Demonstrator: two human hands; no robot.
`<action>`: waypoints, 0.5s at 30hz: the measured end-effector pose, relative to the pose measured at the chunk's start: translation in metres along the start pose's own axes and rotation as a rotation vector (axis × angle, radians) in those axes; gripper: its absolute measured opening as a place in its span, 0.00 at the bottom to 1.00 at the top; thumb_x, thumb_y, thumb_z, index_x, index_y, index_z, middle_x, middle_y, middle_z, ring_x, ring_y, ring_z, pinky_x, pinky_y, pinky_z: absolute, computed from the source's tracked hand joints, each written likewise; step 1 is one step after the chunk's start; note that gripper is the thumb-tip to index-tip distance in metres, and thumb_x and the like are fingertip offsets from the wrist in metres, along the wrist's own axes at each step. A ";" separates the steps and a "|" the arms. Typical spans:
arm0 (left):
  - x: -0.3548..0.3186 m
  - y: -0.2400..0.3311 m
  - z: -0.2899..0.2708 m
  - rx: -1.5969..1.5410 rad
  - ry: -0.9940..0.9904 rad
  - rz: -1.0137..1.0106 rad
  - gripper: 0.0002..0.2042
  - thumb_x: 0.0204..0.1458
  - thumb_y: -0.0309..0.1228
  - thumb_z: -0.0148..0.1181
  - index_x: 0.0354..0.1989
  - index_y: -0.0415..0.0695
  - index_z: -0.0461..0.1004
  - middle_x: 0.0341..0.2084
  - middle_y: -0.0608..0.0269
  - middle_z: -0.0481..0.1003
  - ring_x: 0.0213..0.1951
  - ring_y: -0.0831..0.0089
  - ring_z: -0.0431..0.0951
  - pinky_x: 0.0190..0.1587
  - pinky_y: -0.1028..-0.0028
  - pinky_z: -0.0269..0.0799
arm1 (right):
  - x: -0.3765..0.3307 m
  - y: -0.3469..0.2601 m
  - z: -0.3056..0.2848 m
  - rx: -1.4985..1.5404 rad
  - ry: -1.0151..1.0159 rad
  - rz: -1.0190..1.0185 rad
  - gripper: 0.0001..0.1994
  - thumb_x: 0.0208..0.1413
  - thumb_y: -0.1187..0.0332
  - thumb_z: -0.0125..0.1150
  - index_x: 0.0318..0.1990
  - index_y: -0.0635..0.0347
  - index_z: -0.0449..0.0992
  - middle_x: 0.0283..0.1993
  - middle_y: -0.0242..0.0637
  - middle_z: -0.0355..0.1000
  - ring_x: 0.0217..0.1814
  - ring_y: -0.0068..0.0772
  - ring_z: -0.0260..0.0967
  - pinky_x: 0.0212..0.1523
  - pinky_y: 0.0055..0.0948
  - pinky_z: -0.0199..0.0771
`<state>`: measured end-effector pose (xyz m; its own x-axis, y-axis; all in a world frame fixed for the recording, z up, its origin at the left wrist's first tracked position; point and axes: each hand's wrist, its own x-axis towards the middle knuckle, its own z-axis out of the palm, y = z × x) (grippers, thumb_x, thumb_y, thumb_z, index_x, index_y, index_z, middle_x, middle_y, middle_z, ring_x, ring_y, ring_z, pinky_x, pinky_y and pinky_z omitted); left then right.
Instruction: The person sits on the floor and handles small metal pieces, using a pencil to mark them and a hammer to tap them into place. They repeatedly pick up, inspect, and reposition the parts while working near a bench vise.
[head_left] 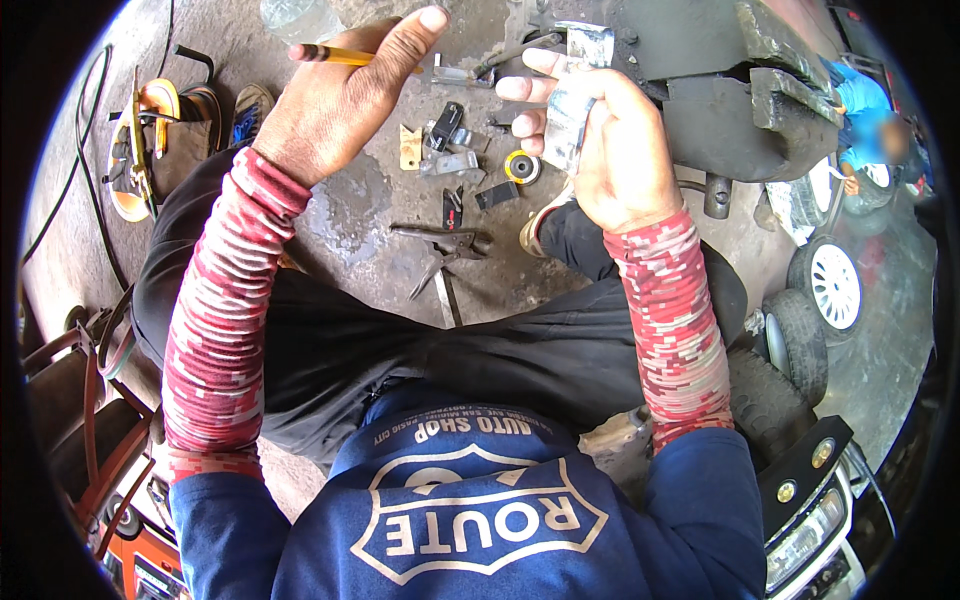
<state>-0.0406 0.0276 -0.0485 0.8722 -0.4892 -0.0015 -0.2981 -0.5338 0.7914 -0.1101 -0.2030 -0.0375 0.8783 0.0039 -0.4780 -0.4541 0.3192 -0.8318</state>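
pencil in one hand, metal strip in the other
left hand – fingers pinched round a yellow pencil; right hand – fingers gripping a bent metal strip, raised above the concrete floor where locking pliers lie.

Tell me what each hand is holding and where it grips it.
The left hand holds a yellow pencil around its middle. The right hand holds a bent metal strip, fingers wrapped around its lower half.

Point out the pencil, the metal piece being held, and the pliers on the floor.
pencil (352,57), head view, on its yellow shaft.
metal piece (568,120), head view, on its flat face.
pliers (447,243), head view, near the pivot.
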 end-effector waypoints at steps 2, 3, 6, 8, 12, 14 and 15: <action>0.002 -0.002 0.001 -0.122 0.023 -0.069 0.20 0.65 0.42 0.51 0.53 0.37 0.75 0.46 0.50 0.79 0.51 0.65 0.77 0.58 0.70 0.68 | -0.001 -0.001 0.002 0.046 -0.036 0.001 0.26 0.65 0.54 0.39 0.58 0.67 0.68 0.47 0.48 0.78 0.35 0.33 0.74 0.39 0.31 0.75; 0.004 -0.004 0.002 -0.080 0.012 -0.087 0.18 0.64 0.37 0.49 0.53 0.37 0.75 0.46 0.51 0.79 0.51 0.65 0.77 0.58 0.70 0.68 | -0.001 -0.001 0.003 0.098 -0.062 0.003 0.26 0.66 0.52 0.39 0.57 0.66 0.67 0.45 0.48 0.78 0.33 0.32 0.75 0.36 0.29 0.75; 0.010 -0.008 0.005 0.047 0.089 -0.038 0.18 0.54 0.18 0.40 0.50 0.35 0.74 0.44 0.53 0.79 0.49 0.66 0.78 0.57 0.70 0.69 | 0.002 0.000 0.004 0.157 -0.128 -0.009 0.33 0.68 0.43 0.31 0.60 0.67 0.63 0.47 0.54 0.78 0.27 0.33 0.76 0.28 0.26 0.76; 0.014 -0.010 0.005 -0.052 0.101 -0.048 0.16 0.56 0.19 0.41 0.48 0.34 0.74 0.43 0.54 0.79 0.45 0.65 0.79 0.53 0.69 0.73 | 0.003 0.001 0.004 0.248 -0.133 0.040 0.35 0.68 0.40 0.27 0.60 0.67 0.63 0.46 0.55 0.78 0.25 0.35 0.77 0.27 0.25 0.76; 0.010 -0.009 0.001 -0.154 0.070 -0.234 0.13 0.60 0.22 0.43 0.46 0.33 0.74 0.41 0.54 0.79 0.39 0.67 0.81 0.44 0.70 0.77 | 0.002 0.004 0.005 0.257 -0.169 0.121 0.41 0.66 0.37 0.28 0.64 0.70 0.63 0.51 0.56 0.75 0.30 0.39 0.74 0.35 0.34 0.78; 0.008 -0.008 -0.001 -0.091 0.068 -0.232 0.11 0.61 0.25 0.48 0.46 0.32 0.74 0.38 0.54 0.79 0.38 0.71 0.81 0.42 0.73 0.75 | 0.002 0.006 0.006 0.306 -0.169 0.173 0.40 0.66 0.36 0.27 0.62 0.68 0.66 0.47 0.53 0.78 0.30 0.40 0.75 0.33 0.32 0.77; 0.007 -0.008 -0.001 -0.038 0.064 -0.208 0.11 0.61 0.26 0.49 0.46 0.32 0.74 0.37 0.55 0.79 0.38 0.71 0.80 0.42 0.74 0.75 | 0.003 0.007 0.006 0.315 -0.167 0.196 0.40 0.66 0.36 0.25 0.60 0.67 0.67 0.46 0.53 0.78 0.30 0.40 0.77 0.31 0.30 0.76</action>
<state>-0.0314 0.0291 -0.0541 0.9367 -0.3254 -0.1295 -0.0948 -0.5914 0.8008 -0.1098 -0.1947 -0.0426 0.8039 0.2387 -0.5448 -0.5698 0.5718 -0.5903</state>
